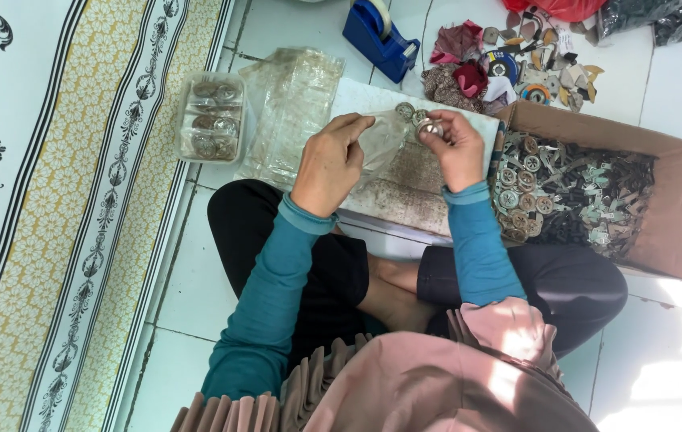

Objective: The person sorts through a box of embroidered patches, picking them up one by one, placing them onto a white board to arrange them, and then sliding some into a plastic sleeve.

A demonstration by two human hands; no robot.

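**Seated person handling round metal pieces and a small clear bag over a lap board**

The left hand (330, 164) sits just left of centre, fingers curled and pinched on the edge of a small clear plastic bag (381, 142). The right hand (457, 148), at about 3 o'clock from the left hand and close to it, is closed around a stack of round silver metal pieces (431, 126) held at its fingertips; two more round pieces (410, 113) lie just beside them at 10 o'clock, whether on the bag or the board cannot be told. Both hands hover over a pale, stained board (405, 188) resting across the person's crossed legs.

At 3 o'clock from the hands stands an open cardboard box (669, 216) filled with round metal pieces and dark clips. At 12 to 1 o'clock lies a heap of fabric scraps and small parts (509, 68) on the white tile floor (197, 272). A blue tape dispenser (377, 36) stands at 12 o'clock. At 9 to 10 o'clock lie a stack of clear plastic bags (289, 112) and, further out, a clear tray of packed metal pieces (211, 118). A patterned mat (53, 200) fills the 9 o'clock side.
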